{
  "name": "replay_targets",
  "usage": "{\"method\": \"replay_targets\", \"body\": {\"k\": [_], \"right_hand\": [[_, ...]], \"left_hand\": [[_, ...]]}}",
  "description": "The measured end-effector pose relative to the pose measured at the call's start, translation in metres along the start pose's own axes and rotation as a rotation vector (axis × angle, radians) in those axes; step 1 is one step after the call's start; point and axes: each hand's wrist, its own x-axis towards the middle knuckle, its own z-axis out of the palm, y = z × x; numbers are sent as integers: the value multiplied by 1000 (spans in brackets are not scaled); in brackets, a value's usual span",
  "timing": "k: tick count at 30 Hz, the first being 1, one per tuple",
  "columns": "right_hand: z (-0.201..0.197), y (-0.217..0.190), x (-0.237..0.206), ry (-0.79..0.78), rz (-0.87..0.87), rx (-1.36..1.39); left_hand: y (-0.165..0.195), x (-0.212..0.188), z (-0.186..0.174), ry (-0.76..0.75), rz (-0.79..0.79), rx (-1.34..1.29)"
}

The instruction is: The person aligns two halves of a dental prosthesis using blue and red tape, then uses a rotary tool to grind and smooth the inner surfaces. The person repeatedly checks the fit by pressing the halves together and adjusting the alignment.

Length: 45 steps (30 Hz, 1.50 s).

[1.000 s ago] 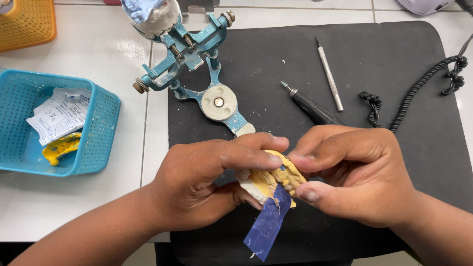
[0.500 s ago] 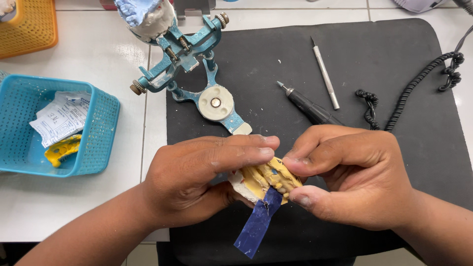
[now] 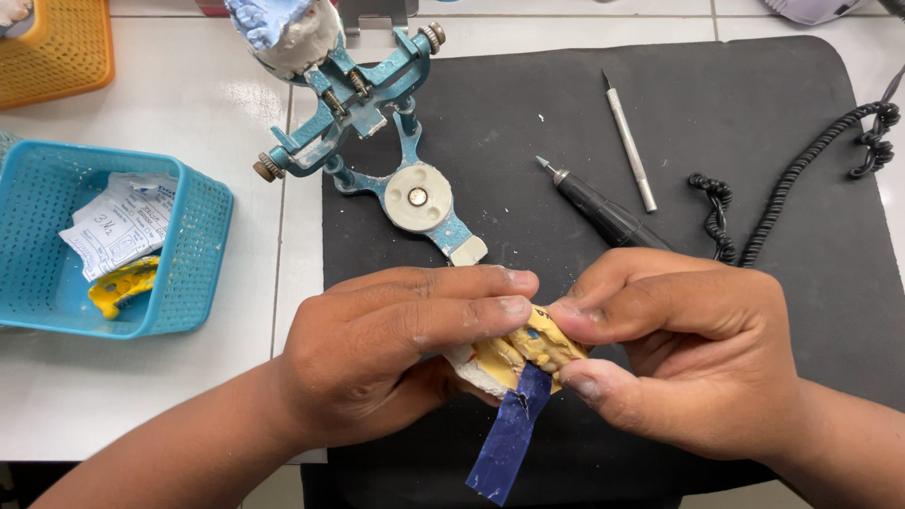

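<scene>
Both-hand grip closed on the yellow dental cast (image 3: 514, 356), blue strip (image 3: 509, 435) dangling from it.
Left hand (image 3: 396, 349) and right hand (image 3: 688, 349) pinch it just below the blue articulator (image 3: 377, 141), over the black mat (image 3: 754, 141); looks mid-check, cast not mounted yet.

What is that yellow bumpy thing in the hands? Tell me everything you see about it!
The yellow tooth model looks like hard plaster, yellow on top with a whitish base along its lower edge. It is mostly hidden, pinched between the left hand and the right hand, just above the black mat. A dark blue strip hangs down from between the yellow parts, its end loose and slightly tattered.
</scene>
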Motion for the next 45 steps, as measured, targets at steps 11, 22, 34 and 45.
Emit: {"method": "replay_targets", "body": {"k": [11,22,34,45], "right_hand": [[0,7,-6,19,-15,-161],[-31,28,26,126,328,383],[-46,30,35,121,346,510],[-45,29,31,38,367,545]], "left_hand": [[-4,-7,3,6,22,41],[-26,-1,-10,55,-56,-19],[-33,7,-3,-208,126,231],[-30,3,11,-348,289,191]]}}
